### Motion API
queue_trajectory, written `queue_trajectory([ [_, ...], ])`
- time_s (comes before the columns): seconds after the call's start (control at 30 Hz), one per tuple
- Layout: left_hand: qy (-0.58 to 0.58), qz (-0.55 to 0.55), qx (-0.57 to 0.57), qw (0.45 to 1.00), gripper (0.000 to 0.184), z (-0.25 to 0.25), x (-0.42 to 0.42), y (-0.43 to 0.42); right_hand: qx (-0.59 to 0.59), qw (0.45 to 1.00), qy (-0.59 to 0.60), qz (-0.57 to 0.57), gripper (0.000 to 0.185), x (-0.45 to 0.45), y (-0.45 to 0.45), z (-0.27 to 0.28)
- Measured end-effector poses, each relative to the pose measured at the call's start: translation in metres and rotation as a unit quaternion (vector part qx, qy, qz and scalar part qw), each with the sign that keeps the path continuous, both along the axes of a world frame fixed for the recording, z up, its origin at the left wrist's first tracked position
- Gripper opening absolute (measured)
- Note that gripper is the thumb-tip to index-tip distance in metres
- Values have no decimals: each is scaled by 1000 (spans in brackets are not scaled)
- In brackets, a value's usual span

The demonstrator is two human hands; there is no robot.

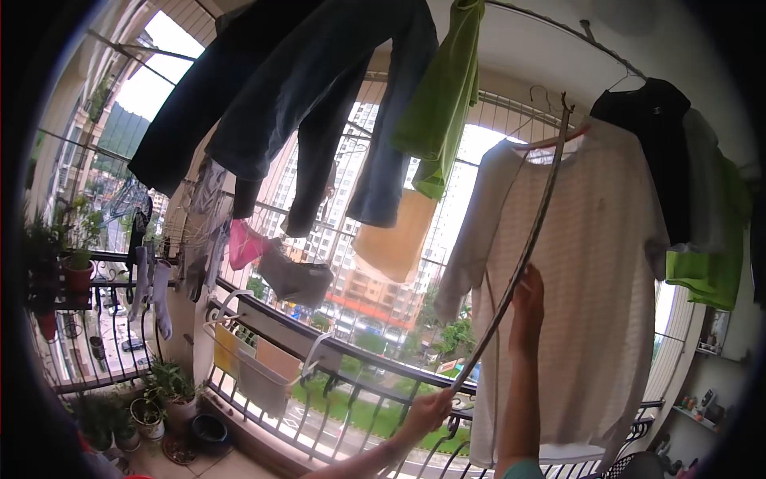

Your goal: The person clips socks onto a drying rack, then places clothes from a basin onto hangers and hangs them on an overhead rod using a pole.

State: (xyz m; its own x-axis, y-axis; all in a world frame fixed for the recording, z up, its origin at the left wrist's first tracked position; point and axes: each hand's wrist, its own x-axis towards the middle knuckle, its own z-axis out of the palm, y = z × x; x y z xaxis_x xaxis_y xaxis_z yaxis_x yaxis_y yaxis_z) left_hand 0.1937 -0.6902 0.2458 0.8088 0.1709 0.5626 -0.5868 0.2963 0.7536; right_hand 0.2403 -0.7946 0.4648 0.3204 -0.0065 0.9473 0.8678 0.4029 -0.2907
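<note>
A long dark pole (511, 279) with a forked tip slants up to the right in front of a light long shirt (578, 287). My left hand (428, 413) is closed round its lower end. Higher up, my right hand (528, 307) is raised against the pole with its fingers bent around it. The fork is beside the shirt's neckline, near an orange-red hanger (550, 144) inside the collar. A wire hook (541, 96) shows just left of the fork; whether fork and hanger touch, I cannot tell.
Dark jeans (319, 88) and a green garment (447, 96) hang overhead. A black shirt (642, 120) hangs at the right from the metal rail (558, 30). Balcony railing (375, 363) runs below the window bars. Potted plants (171, 387) stand at the lower left.
</note>
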Motion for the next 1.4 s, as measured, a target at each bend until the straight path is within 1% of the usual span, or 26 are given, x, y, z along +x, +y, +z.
queue_trajectory([
  [0.03,-24,-1,13,1000,48,22,0,4,16,1000,7,4,46,-1,-2,-22],
  [0.07,-30,-5,31,999,48,44,-6,8,7,999,-23,-43,50,15,-3,-48],
  [0.1,-21,7,34,999,48,65,-6,9,-3,1000,5,13,50,12,-2,-77],
  [0.13,-50,12,39,998,48,88,-16,8,-48,999,7,-20,49,12,-1,-107],
  [0.17,-38,17,37,998,49,104,-14,8,-81,995,48,12,49,0,3,-134],
  [0.2,-35,55,48,997,51,120,-14,6,-93,993,66,42,54,13,13,-171],
  [0.23,-22,44,46,998,51,137,-19,5,-147,975,93,135,61,14,21,-197],
  [0.27,-8,33,44,998,51,151,-22,4,-146,954,147,217,63,-5,27,-212],
  [0.3,-25,27,42,998,51,160,-20,2,-144,929,198,278,61,-18,33,-228],
  [0.33,-42,22,39,998,51,167,-14,1,-158,889,230,362,56,-26,36,-238],
  [0.4,-63,16,49,997,49,181,-13,2,-181,837,234,459,47,-48,43,-238],
  [0.47,-71,18,75,994,46,195,-18,5,-166,863,229,419,39,-35,47,-238],
  [0.5,-77,19,86,993,45,200,-20,7,-161,874,225,398,35,-32,48,-234],
  [0.6,-177,121,97,972,43,209,-25,17,-140,887,192,397,33,-33,47,-201],
  [0.63,-137,109,102,979,41,210,-38,22,-142,876,184,423,32,-24,44,-190],
  [0.67,-154,130,108,974,40,202,-33,33,-143,865,175,448,32,-14,41,-178],
  [0.73,-189,169,119,960,37,178,-14,54,-108,882,221,402,32,-23,37,-140],
  [0.77,-173,167,126,962,34,168,-25,61,-113,888,211,392,32,-20,36,-123],
  [0.87,-100,205,117,967,27,126,-7,88,-142,901,159,378,33,11,39,-76],
  [0.97,-19,202,54,978,22,98,-22,100,-128,905,181,363,33,7,42,-26],
  [1.07,26,229,52,972,20,58,-8,124,-130,913,153,356,31,14,46,17],
  [1.1,13,222,50,974,20,43,-1,133,-140,909,135,369,32,20,48,30],
  [1.2,7,243,-8,970,24,18,5,140,-111,935,125,314,28,20,54,66],
  [1.3,39,266,-5,963,23,-2,7,152,-117,939,115,301,26,28,59,98],
  [1.4,47,235,-49,970,21,-17,-2,155,-125,941,96,298,26,51,66,124],
])
